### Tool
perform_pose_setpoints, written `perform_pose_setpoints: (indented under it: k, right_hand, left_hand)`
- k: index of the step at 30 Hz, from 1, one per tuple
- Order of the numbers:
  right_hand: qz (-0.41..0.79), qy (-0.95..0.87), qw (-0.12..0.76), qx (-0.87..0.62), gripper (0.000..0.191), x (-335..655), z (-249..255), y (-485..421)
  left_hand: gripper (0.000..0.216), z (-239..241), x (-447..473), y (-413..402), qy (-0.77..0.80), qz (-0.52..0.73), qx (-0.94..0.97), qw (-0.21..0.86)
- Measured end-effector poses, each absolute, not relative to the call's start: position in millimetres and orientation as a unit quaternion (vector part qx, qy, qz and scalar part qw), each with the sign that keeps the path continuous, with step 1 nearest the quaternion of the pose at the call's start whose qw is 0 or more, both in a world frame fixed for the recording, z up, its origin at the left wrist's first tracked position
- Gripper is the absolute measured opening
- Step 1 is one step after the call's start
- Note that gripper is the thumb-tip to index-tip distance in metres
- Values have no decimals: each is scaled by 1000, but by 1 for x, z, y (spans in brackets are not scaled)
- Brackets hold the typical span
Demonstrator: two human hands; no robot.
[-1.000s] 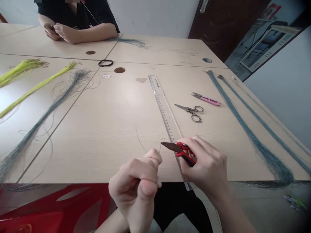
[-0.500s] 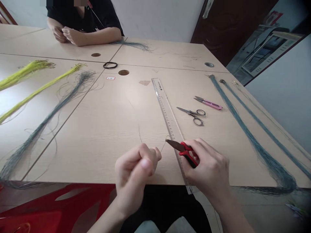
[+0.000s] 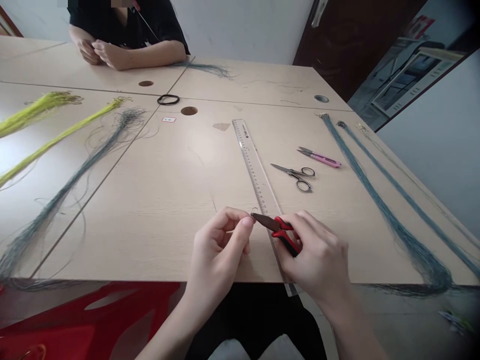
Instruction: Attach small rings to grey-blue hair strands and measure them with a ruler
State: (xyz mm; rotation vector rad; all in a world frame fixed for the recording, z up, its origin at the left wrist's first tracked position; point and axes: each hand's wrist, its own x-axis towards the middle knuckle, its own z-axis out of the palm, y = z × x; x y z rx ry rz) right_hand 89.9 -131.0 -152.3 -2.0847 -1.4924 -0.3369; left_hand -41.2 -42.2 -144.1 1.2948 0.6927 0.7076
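My right hand [image 3: 315, 247] is wrapped round red-and-black handled pliers [image 3: 268, 221], their dark jaws pointing left. At the jaw tips shows a tiny curved wire piece [image 3: 255, 210], like a small hook; its details are too fine to make out. My left hand [image 3: 221, 245] pinches thumb and forefinger right at the tips of the pliers, on a thin line [image 3: 214, 201] that trails away over the table. Beneath the pliers and my right hand lies a clear ruler [image 3: 249, 160]. Small metal scissors [image 3: 296, 175] and pink thread snips [image 3: 320, 157] rest beyond my right hand.
Blue-green line bundles [image 3: 382, 200] run along the table's right side. On the left lie yellow bundles [image 3: 67, 132] and a grey-blue bundle [image 3: 78, 177]. A black band [image 3: 168, 99] sits near a table hole [image 3: 189, 111]. Across the table, a person [image 3: 127, 45] rests their arms.
My left hand has moved up and right, from holding the line below the pliers to pinching at their tips. The pliers have shifted slightly left.
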Motion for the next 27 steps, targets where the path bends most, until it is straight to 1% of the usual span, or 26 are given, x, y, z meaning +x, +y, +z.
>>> perform_pose_setpoints:
  k: [3,8,9,11,14,16,18,23,27]
  right_hand:
    - [-108,-555,278,-776,4,90,-153,-131]
    - [10,-539,363,-760,10,100,-142,-135]
    - [19,-532,369,-762,13,106,-138,-135]
    - [1,-520,326,-790,23,121,-128,-134]
    - [-48,-498,205,-841,36,156,-114,-118]
    - [-60,-485,154,-859,37,182,-108,-97]
    - [-69,-471,111,-872,34,207,-106,-73]
    - [-69,-487,48,-869,36,239,-116,-19]
    - [-64,-513,31,-855,36,239,-128,9]
  left_hand:
    - [18,-145,-42,-42,317,324,586,672]
    - [19,-147,-42,-40,322,340,600,648]
    - [19,-147,-43,-40,322,341,604,644]
    - [20,-146,-44,-40,319,340,613,639]
    - [23,-144,-45,-41,312,335,625,633]
    - [24,-142,-45,-41,306,331,631,631]
    - [24,-141,-45,-40,302,327,638,629]
    - [26,-143,-46,-38,294,334,643,623]
    - [26,-145,-45,-38,284,339,643,625]
